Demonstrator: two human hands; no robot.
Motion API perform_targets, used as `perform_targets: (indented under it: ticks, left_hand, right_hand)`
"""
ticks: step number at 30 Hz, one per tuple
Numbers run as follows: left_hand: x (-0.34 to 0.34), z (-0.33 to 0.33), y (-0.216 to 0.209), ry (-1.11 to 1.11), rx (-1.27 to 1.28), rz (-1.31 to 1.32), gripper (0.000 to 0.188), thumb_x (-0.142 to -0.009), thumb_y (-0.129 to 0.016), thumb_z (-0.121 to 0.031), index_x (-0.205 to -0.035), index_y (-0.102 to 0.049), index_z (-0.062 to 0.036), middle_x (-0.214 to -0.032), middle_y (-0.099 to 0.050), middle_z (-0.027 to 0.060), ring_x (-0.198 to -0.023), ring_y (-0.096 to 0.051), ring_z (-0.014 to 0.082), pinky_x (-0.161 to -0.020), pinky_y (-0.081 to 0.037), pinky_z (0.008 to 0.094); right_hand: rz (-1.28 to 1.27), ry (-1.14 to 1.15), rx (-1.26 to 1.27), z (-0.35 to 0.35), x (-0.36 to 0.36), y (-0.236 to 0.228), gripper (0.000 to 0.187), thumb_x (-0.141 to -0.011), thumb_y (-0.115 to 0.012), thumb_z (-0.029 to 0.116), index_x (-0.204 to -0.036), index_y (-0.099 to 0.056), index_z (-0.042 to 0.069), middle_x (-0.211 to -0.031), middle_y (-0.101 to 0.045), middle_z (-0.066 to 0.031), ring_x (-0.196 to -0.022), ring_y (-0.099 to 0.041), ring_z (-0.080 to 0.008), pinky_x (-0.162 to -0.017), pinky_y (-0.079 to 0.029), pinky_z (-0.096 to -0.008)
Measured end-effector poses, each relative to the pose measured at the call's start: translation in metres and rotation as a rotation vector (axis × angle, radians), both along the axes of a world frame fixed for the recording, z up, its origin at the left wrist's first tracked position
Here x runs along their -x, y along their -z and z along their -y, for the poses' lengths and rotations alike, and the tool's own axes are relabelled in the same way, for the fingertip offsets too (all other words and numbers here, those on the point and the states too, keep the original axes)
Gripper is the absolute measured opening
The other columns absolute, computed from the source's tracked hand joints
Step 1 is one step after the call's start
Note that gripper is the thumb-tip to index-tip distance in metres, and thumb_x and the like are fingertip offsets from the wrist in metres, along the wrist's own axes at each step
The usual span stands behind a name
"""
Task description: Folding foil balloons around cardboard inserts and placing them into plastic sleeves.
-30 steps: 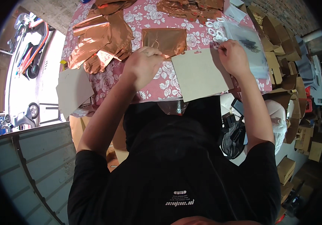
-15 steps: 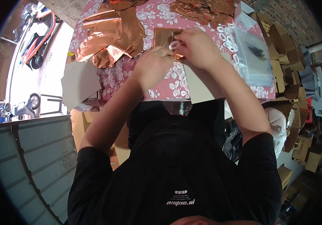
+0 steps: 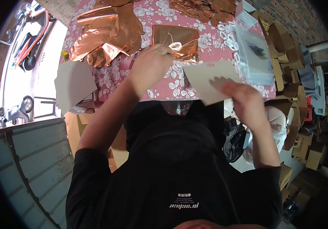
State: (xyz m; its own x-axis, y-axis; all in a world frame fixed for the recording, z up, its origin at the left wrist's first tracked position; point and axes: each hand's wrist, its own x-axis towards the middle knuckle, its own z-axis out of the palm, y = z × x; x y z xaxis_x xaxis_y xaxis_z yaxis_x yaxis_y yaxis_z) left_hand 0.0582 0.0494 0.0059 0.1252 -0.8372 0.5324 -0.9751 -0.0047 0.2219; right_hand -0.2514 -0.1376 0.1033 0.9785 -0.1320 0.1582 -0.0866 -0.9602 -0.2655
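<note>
At the upper centre of the frame, a folded copper-coloured foil piece (image 3: 186, 33) lies flat on the pink floral cloth (image 3: 164, 82), a small white coil (image 3: 175, 46) resting on top. We find the left hand (image 3: 153, 63) at the foil's lower left edge, fingers curled; whether they pinch it we cannot tell. Right of centre, we note the right hand (image 3: 246, 101) — blurred — gripping a grey card (image 3: 209, 74) by its lower right part, near the table's front edge. We record loose foil (image 3: 110, 34) at upper left, stacked cards (image 3: 72, 84) below it, and, at upper right, more white coils (image 3: 228, 40) beside clear plastic bags (image 3: 253, 57).
</note>
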Motion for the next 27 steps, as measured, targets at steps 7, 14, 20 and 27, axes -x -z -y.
perform_targets:
  ticks: [7,14,20,27]
  left_hand:
    - [0.003,-0.004,-0.004,-0.01,-0.038,-0.003,0.018,-0.089,-0.065,-0.01,-0.1,-0.079,-0.008,-0.104,-0.074,0.0067,-0.108,-0.069,0.027,-0.093,-0.057,0.04]
    - [0.003,-0.005,-0.004,-0.014,-0.02,0.078,0.02,-0.087,-0.066,-0.01,-0.103,-0.079,-0.0063,-0.106,-0.075,0.0062,-0.107,-0.071,0.0257,-0.091,-0.059,0.0396]
    - [0.009,-0.011,-0.009,-0.014,-0.145,0.113,0.025,-0.091,-0.065,-0.011,-0.111,-0.079,-0.004,-0.107,-0.077,0.0085,-0.106,-0.073,0.0263,-0.092,-0.059,0.0395]
    - [0.019,-0.02,-0.006,-0.017,-0.178,0.115,0.034,-0.095,-0.063,-0.013,-0.124,-0.077,-0.0016,-0.119,-0.078,0.0122,-0.114,-0.074,0.0275,-0.096,-0.06,0.0405]
  right_hand:
    - [0.165,0.142,-0.37,0.054,-0.109,-0.097,0.032,-0.106,-0.067,0.006,-0.137,-0.064,-0.001,-0.099,-0.071,-0.0036,-0.085,-0.068,-0.0118,-0.077,-0.058,-0.0312]
    - [-0.295,-0.027,-0.89,0.11,-0.279,-0.026,0.058,-0.09,-0.089,0.014,-0.139,-0.064,-0.003,-0.111,-0.077,-0.0112,-0.095,-0.075,-0.0221,-0.087,-0.06,-0.0344]
    - [-0.341,-0.059,-0.459,0.09,-0.295,0.029,0.068,-0.073,-0.101,0.011,-0.133,-0.071,0.003,-0.116,-0.079,-0.0089,-0.103,-0.072,-0.0196,-0.095,-0.057,-0.0364]
    - [-0.258,-0.131,-0.285,0.078,-0.285,0.046,0.086,-0.066,-0.102,0.013,-0.143,-0.067,0.001,-0.116,-0.078,-0.0156,-0.106,-0.072,-0.029,-0.097,-0.056,-0.0396]
